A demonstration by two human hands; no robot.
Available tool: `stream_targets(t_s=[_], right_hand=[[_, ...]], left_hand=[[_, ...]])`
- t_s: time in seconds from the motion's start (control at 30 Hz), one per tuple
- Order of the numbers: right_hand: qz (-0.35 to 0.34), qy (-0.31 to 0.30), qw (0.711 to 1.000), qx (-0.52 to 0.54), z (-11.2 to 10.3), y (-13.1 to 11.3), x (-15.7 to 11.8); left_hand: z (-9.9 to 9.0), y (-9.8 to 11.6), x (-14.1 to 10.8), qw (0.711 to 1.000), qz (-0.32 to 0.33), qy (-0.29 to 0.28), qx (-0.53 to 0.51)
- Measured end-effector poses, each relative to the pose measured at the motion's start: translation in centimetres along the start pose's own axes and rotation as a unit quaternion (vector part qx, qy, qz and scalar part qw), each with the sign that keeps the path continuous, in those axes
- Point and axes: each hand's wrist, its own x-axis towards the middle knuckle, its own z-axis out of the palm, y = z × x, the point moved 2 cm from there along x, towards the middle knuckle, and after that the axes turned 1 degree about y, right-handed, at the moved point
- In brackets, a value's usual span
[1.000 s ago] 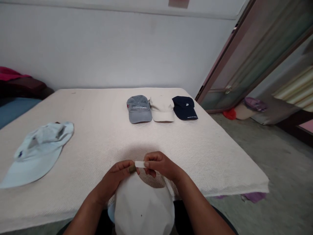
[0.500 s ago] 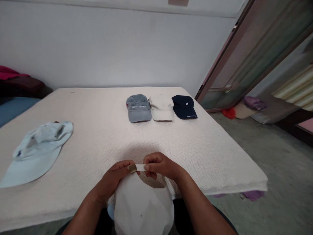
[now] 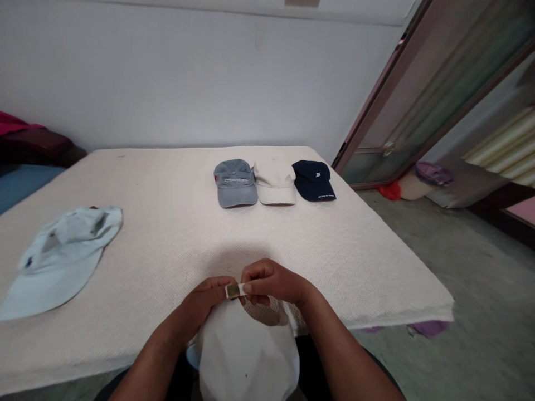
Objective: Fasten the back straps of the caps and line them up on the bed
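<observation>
A white cap [image 3: 249,351] is in front of me at the table's near edge, its back opening facing away from me. Across that opening runs its strap with a brass-coloured buckle [image 3: 233,291]. My left hand [image 3: 204,303] is closed on the cap's edge beside the buckle, thumb and fingers pressed together. Pinched in my right hand [image 3: 271,283] is the white strap, just right of the buckle. Fingertips of both hands are partly hidden behind the strap. A small light-blue piece [image 3: 192,356] shows under the cap's left side.
On the white-covered table [image 3: 167,223], a grey-blue cap [image 3: 236,184], a cream cap [image 3: 275,184] and a navy cap [image 3: 314,181] lie in a row at the back. A pale blue cap [image 3: 62,262] lies at left. The wall [image 3: 188,78] stands behind the table.
My right hand has come closer to the left, and less strap shows between it and the buckle. A white strap end now sticks out left of the buckle.
</observation>
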Motion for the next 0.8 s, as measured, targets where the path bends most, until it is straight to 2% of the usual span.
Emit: stream_targets(t_s=[0.1,0.27,0.47,0.7,0.8], right_hand=[[-0.002,0.016,1.000,0.005,0.0,0.1,0.0],[0.006,0.043,0.999,0.008,0.0,0.2,0.1],[0.009,0.058,0.998,-0.002,0.0,0.3,0.3],[0.011,0.065,0.998,-0.003,0.1,0.4,0.4],[0.012,0.074,0.997,-0.013,0.0,0.4,0.4]], left_hand=[[0.0,-0.1,0.2,1.000,0.005,-0.001,-0.021],[-0.6,-0.1,0.5,0.999,0.040,0.028,-0.018],[-0.8,0.2,0.4,0.996,0.060,0.001,-0.059],[-1.5,0.3,0.2,0.996,0.076,-0.032,-0.042],[-1.5,0.4,0.3,0.996,0.080,-0.025,-0.037]])
